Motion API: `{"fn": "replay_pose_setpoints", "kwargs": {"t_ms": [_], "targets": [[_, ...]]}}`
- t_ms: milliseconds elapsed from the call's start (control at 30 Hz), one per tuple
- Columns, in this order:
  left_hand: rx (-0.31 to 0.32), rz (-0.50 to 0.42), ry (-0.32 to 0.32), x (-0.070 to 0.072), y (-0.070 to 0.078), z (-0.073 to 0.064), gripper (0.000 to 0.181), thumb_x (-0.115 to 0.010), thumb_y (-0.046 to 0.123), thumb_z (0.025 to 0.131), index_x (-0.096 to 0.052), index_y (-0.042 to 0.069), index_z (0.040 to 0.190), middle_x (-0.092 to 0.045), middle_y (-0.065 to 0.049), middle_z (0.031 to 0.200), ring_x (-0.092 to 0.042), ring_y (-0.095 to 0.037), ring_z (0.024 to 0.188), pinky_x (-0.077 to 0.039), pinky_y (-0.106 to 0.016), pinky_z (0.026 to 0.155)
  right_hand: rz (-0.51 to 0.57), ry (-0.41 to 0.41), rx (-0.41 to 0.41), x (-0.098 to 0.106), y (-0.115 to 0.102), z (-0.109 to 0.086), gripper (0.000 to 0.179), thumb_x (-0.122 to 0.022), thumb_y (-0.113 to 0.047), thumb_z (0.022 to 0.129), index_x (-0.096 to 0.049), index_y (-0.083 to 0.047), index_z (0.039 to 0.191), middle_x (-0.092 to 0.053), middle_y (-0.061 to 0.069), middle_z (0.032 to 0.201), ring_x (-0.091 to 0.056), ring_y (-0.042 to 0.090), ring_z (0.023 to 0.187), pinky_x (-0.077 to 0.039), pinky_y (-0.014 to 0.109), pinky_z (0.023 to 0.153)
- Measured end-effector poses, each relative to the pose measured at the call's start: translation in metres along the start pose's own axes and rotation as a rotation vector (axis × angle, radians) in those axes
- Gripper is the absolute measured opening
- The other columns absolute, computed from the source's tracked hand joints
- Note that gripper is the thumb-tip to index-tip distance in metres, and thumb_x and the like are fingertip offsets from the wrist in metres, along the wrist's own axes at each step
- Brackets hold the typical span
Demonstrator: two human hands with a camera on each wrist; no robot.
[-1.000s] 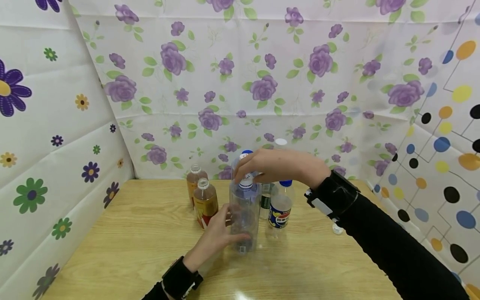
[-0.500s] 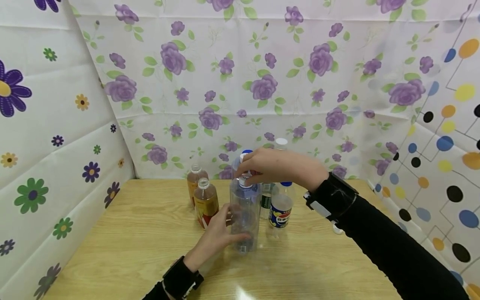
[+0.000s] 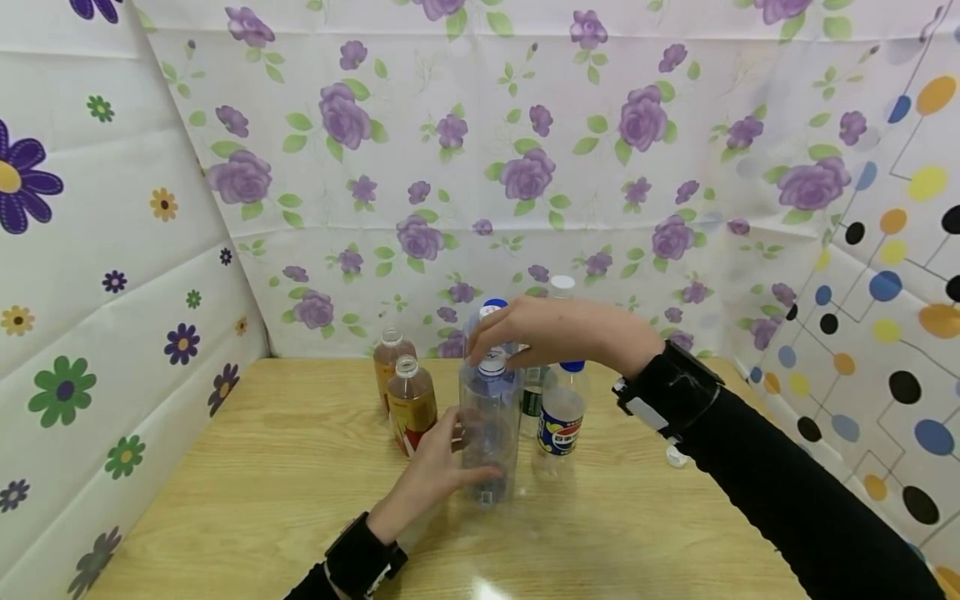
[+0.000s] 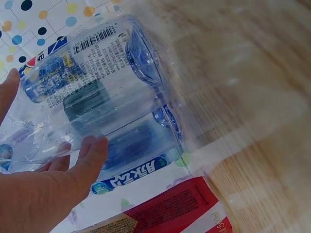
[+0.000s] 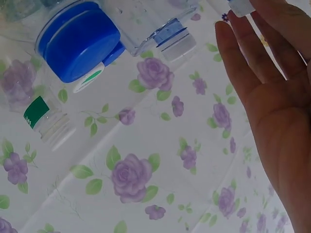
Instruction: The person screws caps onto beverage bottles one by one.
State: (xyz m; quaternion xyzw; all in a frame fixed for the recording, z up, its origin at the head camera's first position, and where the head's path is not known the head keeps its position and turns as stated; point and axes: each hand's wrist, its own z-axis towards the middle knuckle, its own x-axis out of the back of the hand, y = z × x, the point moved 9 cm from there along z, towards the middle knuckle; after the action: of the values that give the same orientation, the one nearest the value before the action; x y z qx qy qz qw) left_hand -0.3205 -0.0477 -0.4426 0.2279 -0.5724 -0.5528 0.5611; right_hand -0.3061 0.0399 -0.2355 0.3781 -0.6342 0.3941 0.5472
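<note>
The left hand (image 3: 431, 467) curls round a clear bottle (image 3: 495, 429) standing on the table (image 3: 285, 508); the right arches over its white cap (image 3: 492, 364), pinching or not, I can't tell. Brown bottles (image 3: 412, 408) crowd left, a blue-capped bottle (image 3: 559, 417) right.

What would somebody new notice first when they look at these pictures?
Probably the tall clear bottle in the middle of the table, with the left hand gripping its body and the right hand at its white cap. Next, perhaps, two amber bottles standing to its left, and the purple-flowered sheet hanging behind everything.
</note>
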Motion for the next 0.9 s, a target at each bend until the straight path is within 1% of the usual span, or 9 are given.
{"fn": "replay_pose_setpoints", "kwargs": {"t_ms": [167, 400, 467, 600, 700, 833, 900], "targets": [[-0.019, 0.007, 0.002, 0.0004, 0.0039, -0.001, 0.076, -0.089, 0.026, 0.08, -0.046, 0.007, 0.14, -0.054, -0.014, 0.14, -0.054, -0.039, 0.129, -0.053, -0.048, 0.106, 0.003, 0.002, -0.011, -0.0003, 0.0002, 0.0019, 0.035, -0.07, -0.003, 0.096, -0.07, -0.015, 0.129, -0.064, 0.003, 0.135, -0.062, 0.021, 0.122, -0.058, 0.024, 0.092], [-0.027, 0.015, -0.004, -0.0004, 0.0064, -0.0034, 0.078, -0.087, 0.03, 0.081, -0.044, 0.011, 0.143, -0.053, -0.012, 0.142, -0.054, -0.036, 0.13, -0.053, -0.043, 0.106, 0.013, 0.013, -0.051, -0.001, -0.0001, 0.0049, 0.031, -0.069, -0.01, 0.097, -0.071, -0.013, 0.128, -0.067, 0.005, 0.129, -0.068, 0.018, 0.108, -0.058, 0.022, 0.087], [-0.024, 0.016, -0.006, -0.0006, 0.006, -0.0039, 0.079, -0.087, 0.032, 0.081, -0.043, 0.012, 0.144, -0.053, -0.01, 0.142, -0.054, -0.035, 0.13, -0.053, -0.041, 0.107, 0.004, 0.007, -0.07, -0.0018, 0.0001, 0.0058, 0.031, -0.069, -0.012, 0.098, -0.07, -0.012, 0.129, -0.067, 0.005, 0.129, -0.068, 0.017, 0.106, -0.058, 0.022, 0.087], [-0.032, 0.011, 0.007, 0.0003, 0.0049, -0.0039, 0.077, -0.087, 0.03, 0.081, -0.045, 0.011, 0.143, -0.054, -0.01, 0.141, -0.055, -0.034, 0.129, -0.053, -0.04, 0.106, -0.033, -0.002, -0.108, -0.003, 0.0004, 0.0075, 0.033, -0.068, -0.015, 0.099, -0.069, -0.012, 0.131, -0.068, 0.005, 0.128, -0.069, 0.016, 0.102, -0.058, 0.023, 0.086], [-0.042, 0.015, 0.021, 0.0008, 0.004, -0.0032, 0.075, -0.088, 0.028, 0.081, -0.047, 0.008, 0.14, -0.055, -0.012, 0.139, -0.056, -0.035, 0.127, -0.055, -0.042, 0.104, -0.052, 0.003, -0.148, -0.0045, 0.0021, 0.0085, 0.032, -0.068, -0.018, 0.099, -0.069, -0.012, 0.131, -0.069, 0.005, 0.123, -0.069, 0.015, 0.1, -0.058, 0.023, 0.084], [-0.035, 0.027, 0.026, 0.0004, 0.0026, -0.0025, 0.073, -0.089, 0.028, 0.08, -0.049, 0.009, 0.138, -0.056, -0.012, 0.137, -0.057, -0.034, 0.126, -0.055, -0.042, 0.104, -0.085, 0.017, -0.2, -0.0076, 0.0041, 0.0095, 0.031, -0.067, -0.021, 0.1, -0.07, -0.011, 0.129, -0.071, 0.004, 0.115, -0.068, 0.016, 0.098, -0.058, 0.023, 0.083], [-0.033, 0.029, 0.028, 0.0006, 0.0031, -0.0027, 0.073, -0.089, 0.029, 0.079, -0.05, 0.009, 0.137, -0.057, -0.011, 0.136, -0.057, -0.034, 0.126, -0.055, -0.042, 0.104, -0.1, 0.026, -0.212, -0.0085, 0.0037, 0.0101, 0.03, -0.067, -0.021, 0.1, -0.07, -0.01, 0.128, -0.071, 0.004, 0.113, -0.068, 0.016, 0.098, -0.058, 0.023, 0.083]]}}
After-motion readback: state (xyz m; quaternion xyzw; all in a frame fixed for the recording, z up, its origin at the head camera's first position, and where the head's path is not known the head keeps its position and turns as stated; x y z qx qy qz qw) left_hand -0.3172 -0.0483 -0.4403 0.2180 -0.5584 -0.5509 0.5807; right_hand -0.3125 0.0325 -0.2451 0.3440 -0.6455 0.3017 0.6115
